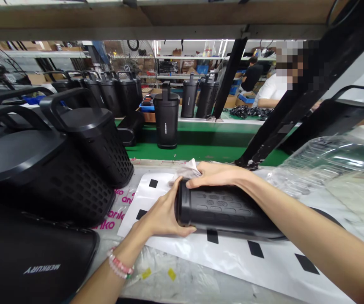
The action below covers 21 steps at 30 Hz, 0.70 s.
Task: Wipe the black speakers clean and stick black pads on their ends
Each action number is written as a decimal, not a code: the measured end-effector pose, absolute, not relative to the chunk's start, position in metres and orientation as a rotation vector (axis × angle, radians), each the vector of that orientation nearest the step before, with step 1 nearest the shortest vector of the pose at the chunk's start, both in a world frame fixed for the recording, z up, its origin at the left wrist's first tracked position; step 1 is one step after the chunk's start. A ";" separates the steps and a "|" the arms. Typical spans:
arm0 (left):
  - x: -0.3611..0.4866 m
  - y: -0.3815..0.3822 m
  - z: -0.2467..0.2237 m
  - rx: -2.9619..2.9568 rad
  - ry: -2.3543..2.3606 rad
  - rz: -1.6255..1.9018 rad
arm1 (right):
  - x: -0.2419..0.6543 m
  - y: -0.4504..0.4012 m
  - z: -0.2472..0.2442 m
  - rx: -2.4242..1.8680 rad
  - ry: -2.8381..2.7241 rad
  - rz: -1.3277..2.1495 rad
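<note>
Head cam has us looking down at the bench, so going left to right. Far left we've got a stack of big black speakers (42, 169) with carry handles, crowding that whole side; the nearest one reads MERKURY on its shell. Under their edge a bit of pink lettering (118, 209) peeks out on the table.

Next comes our left hand (162, 213), bead bracelet (120, 265) on the wrist, cupped around the end cap of a black speaker lying on its side (226, 211), thumb under and fingers wrapped over the rim. So that hand is closed on it. The speaker rests on a white sheet with black squares (232, 253), right in front of us, roughly center of the bench.

Our right hand (216, 174) sits on top of the same end, fingers curled over the edge and pinching a crumpled white cloth (188, 169) against it.

Behind all this runs a green conveyor belt (201, 145) with one upright speaker (166, 120) standing on it. Off to the right lies a clear plastic bag (324, 162), and beyond the belt a person in a white shirt (272, 90) sits at their own spot.
</note>
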<state>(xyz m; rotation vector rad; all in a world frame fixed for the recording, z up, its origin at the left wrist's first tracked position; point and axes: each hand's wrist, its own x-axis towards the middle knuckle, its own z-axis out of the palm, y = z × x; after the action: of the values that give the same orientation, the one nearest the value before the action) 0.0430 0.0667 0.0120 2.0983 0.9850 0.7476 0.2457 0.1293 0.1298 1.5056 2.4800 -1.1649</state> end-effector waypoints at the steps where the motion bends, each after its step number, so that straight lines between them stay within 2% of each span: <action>1: 0.043 0.067 0.012 2.102 0.983 0.752 | 0.246 0.130 0.130 1.504 2.484 -1.167; 10: 0.043 0.066 0.011 2.102 0.986 0.760 | 0.247 0.129 0.128 1.430 2.522 -1.271; 15: 0.044 0.065 0.012 2.099 0.979 0.763 | 0.247 0.130 0.130 1.486 2.507 -1.196; 21: 0.043 0.065 0.010 2.101 1.007 0.739 | 0.250 0.129 0.125 1.409 2.549 -1.311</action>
<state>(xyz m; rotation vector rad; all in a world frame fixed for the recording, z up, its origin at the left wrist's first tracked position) 0.0429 0.0653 0.0100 2.1010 1.0075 0.7387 0.2496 0.1292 0.1251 1.4088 2.5493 -1.3109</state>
